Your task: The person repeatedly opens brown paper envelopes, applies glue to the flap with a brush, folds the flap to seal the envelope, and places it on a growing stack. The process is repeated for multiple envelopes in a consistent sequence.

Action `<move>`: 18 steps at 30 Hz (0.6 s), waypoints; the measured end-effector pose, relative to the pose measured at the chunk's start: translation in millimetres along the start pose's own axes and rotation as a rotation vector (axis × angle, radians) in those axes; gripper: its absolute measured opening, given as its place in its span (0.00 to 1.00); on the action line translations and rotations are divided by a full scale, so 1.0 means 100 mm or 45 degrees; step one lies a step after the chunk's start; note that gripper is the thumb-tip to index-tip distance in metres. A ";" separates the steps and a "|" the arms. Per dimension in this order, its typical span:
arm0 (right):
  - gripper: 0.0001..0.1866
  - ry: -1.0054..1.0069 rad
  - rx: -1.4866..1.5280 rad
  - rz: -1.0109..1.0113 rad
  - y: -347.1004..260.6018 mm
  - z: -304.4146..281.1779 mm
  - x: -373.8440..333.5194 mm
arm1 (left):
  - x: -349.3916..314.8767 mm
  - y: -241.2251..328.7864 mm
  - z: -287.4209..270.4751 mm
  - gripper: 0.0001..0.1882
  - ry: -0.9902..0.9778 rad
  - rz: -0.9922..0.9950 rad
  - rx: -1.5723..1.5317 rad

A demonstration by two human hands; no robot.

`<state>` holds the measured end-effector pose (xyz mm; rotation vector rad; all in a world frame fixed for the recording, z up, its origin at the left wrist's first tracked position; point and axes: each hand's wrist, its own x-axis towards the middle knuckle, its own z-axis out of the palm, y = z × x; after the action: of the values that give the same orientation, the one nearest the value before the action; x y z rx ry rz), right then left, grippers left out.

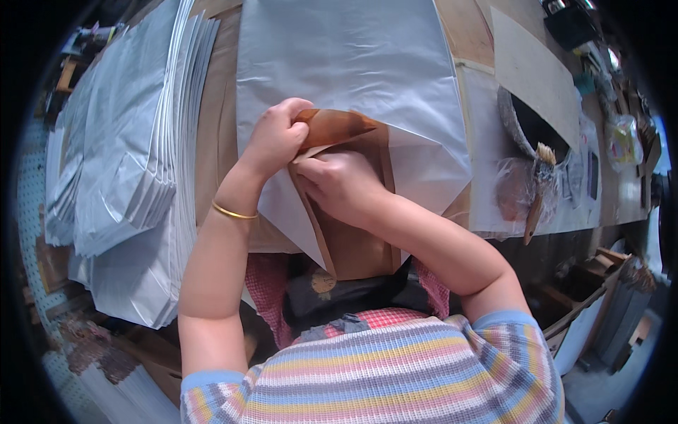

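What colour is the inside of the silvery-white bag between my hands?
The bag's inside is brown; it shows best in the head view.

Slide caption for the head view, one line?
Left hand and right hand handle the brown end of a silvery bag, beside stacked bags.

The left hand point(277, 138) pinches the brown flap point(332, 129) of a silver bag point(346, 63); the right hand point(342, 182) is at its opening; similar bags point(127, 120) lie stacked at left; at right, a brush point(539, 187).

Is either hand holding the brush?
No, the brush lies apart, while left hand and right hand are at the silver bag's open end.
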<state>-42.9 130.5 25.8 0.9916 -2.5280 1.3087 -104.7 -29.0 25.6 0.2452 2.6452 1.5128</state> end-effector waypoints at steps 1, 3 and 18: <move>0.04 -0.040 -0.089 -0.021 0.00 -0.13 -0.05 | 0.01 0.07 -0.02 0.15 -0.099 -0.026 0.027; 0.08 0.382 -0.313 -0.050 0.00 -0.42 -0.12 | -0.02 0.17 -0.08 0.11 -0.099 -0.135 -0.165; 0.17 0.259 -0.079 0.522 0.34 -0.68 -0.13 | -0.25 0.16 0.01 0.08 0.057 -0.011 -0.135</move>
<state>-65.5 203.7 39.1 0.3124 -2.6757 1.3317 -78.0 -24.5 38.3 0.1947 2.5852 1.6685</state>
